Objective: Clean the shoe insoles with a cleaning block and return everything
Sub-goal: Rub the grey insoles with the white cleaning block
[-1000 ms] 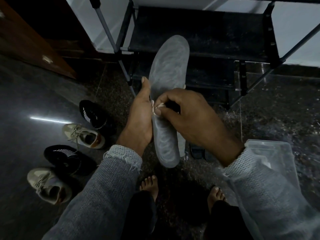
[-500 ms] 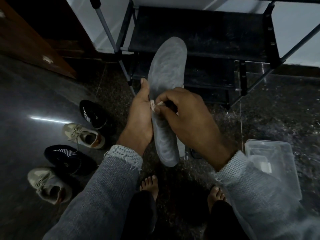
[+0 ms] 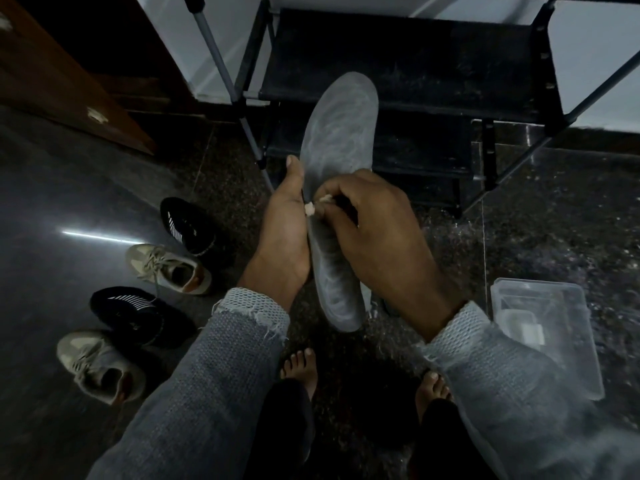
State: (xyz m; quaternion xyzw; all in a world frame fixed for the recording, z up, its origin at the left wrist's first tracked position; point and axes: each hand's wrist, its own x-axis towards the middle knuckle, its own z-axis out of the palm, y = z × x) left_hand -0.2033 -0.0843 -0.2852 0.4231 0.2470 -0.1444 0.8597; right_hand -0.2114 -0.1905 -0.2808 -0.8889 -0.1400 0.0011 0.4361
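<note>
A long grey insole (image 3: 341, 133) stands almost upright in front of me, its toe end pointing up toward the rack. My left hand (image 3: 287, 233) grips its left edge near the middle, thumb up along the side. My right hand (image 3: 374, 237) pinches a small pale cleaning block (image 3: 310, 207) and presses it against the insole's left edge at mid-length. Pale rub marks cover the insole's surface. Part of a second pale insole edge shows behind the lower end.
Two black shoes (image 3: 188, 225) (image 3: 138, 315) and two beige sneakers (image 3: 169, 268) (image 3: 98, 365) lie on the dark floor at left. A black metal shoe rack (image 3: 408, 64) stands ahead. A clear plastic box (image 3: 550, 337) sits at right. My bare feet (image 3: 301, 368) are below.
My right hand with the block has slid slightly along the insole's left edge, rubbing it. The insole has tilted a little to the right. My right sleeve uncovers more of the clear box.
</note>
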